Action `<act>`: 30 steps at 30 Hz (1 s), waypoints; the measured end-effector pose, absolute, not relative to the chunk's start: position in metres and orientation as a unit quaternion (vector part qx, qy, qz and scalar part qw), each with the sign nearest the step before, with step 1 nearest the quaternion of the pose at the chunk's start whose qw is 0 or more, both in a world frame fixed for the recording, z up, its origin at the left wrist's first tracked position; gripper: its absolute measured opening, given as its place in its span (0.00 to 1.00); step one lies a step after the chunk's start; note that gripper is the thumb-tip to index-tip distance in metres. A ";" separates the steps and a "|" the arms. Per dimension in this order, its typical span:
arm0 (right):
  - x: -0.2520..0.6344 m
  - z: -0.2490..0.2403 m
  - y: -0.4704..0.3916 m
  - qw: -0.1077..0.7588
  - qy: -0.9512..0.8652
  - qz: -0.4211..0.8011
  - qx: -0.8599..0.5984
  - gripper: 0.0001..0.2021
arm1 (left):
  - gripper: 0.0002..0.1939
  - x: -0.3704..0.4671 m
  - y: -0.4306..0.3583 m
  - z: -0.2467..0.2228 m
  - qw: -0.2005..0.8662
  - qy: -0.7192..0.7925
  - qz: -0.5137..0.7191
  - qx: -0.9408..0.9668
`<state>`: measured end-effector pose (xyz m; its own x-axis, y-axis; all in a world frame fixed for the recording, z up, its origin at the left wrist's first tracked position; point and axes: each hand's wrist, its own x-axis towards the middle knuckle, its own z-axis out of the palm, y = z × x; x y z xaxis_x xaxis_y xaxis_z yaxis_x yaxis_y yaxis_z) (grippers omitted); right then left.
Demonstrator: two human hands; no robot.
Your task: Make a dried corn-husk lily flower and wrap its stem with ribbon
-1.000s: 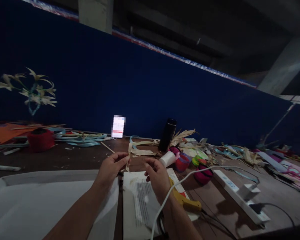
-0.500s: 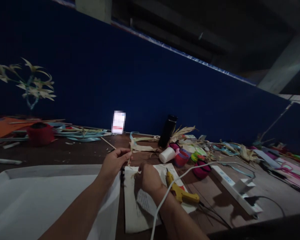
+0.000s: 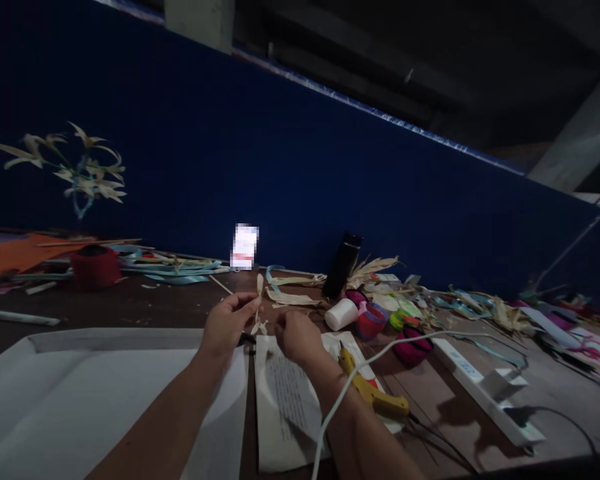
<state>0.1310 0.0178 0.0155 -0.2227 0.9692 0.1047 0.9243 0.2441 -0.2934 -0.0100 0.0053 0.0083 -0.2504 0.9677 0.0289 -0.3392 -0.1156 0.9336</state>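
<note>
My left hand pinches a small piece of pale dried husk between thumb and fingertips, over the far edge of some printed paper sheets. One strip of the husk stands up above the fingers and short pale ends hang below. Just to the right, my right hand is curled with its fingers pressed together; whatever they hold, if anything, is hidden. A yellow hot glue gun lies on the papers beside my right forearm, its nozzle pointing away from me.
A white cable crosses over my right forearm from a power strip. A white sheet covers the left front. Behind are a black bottle, a white roll, a lit screen, a red pot and husk flowers.
The husk piece in my left hand now shows upright above the fingertips. My right hand stays curled close by. The whole view has shifted slightly, so things appear a little further right.
</note>
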 end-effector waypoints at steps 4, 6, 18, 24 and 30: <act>0.108 0.014 0.041 0.119 -0.757 0.110 -0.633 0.07 | 0.19 -0.012 0.008 0.005 0.473 0.447 0.673 0.352; 0.100 0.012 0.051 0.114 -0.747 0.130 -0.641 0.08 | 0.19 -0.013 0.009 0.004 0.461 0.451 0.680 0.349; 0.110 0.000 0.067 0.266 -0.698 0.250 -0.616 0.05 | 0.19 -0.012 0.010 0.005 0.459 0.451 0.692 0.328; 0.121 0.013 0.041 0.426 -0.649 0.338 -0.532 0.06 | 0.18 -0.008 0.005 0.011 0.524 0.424 0.673 0.304; 0.128 0.026 0.003 0.537 -0.587 0.401 -0.454 0.06 | 0.13 -0.006 0.002 0.009 0.616 0.381 0.625 0.290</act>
